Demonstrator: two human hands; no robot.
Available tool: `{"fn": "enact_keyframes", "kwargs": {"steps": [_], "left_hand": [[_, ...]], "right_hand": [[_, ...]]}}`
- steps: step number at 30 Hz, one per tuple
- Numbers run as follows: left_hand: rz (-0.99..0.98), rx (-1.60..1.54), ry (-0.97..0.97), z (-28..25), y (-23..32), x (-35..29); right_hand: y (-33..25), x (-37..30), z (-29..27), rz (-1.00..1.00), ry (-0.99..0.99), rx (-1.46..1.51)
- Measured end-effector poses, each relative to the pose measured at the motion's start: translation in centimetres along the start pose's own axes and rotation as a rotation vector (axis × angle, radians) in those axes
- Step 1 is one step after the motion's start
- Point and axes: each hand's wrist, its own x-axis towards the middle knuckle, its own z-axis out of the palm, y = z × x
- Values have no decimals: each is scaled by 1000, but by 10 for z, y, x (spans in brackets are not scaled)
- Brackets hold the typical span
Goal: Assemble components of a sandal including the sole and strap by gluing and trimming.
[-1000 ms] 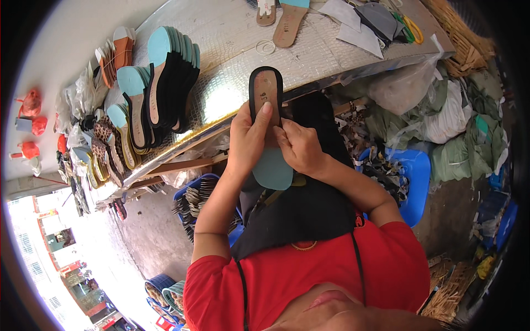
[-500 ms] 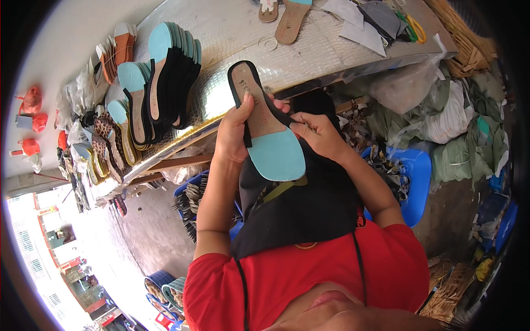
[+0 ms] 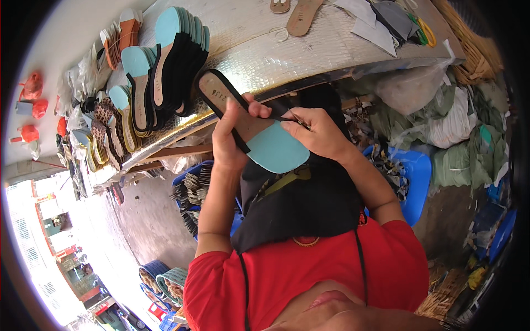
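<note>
A shoe insole (image 3: pixel 280 148) with a teal toe part, a tan heel part and a black edging strip lies tilted in front of my black apron (image 3: pixel 309 204). My left hand (image 3: pixel 228 138) is closed around its middle, thumb on top and fingers curled over the far edge. At the right edge, where the black strip meets the teal, my right hand (image 3: pixel 320 132) pinches the strip between thumb and fingers. A thin dark shape shows by the right fingers; its kind is too small to make out.
Stacks of similar insoles (image 3: pixel 179 60) stand on the silver worktable (image 3: pixel 248 55) at the left. Loose insoles (image 3: pixel 302 16), grey scraps (image 3: pixel 375 36) and yellow-handled scissors (image 3: pixel 427 32) lie farther back. Blue bins (image 3: pixel 417 185) flank me; a plastic bag (image 3: pixel 403 91) hangs at the right.
The insole has turned, its heel end swinging left. My left hand has shifted with it, and my right hand has moved slightly left along the edge towards the teal part.
</note>
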Motion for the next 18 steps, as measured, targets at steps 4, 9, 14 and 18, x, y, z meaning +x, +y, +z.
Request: {"fn": "enact_keyframes", "kwargs": {"steps": [4,9,14,18], "left_hand": [[87,308,-42,-18,4,-29],[26,3,181,-36,12,-63],[101,-231,200,-67,12,-74],[135,-324,183,-80,6,-70]], "right_hand": [[1,4,10,-26,-93,-105],[24,19,24,-85,92,37],[10,-6,22,160,-171,419],[30,-15,48,519,-393,616]]}}
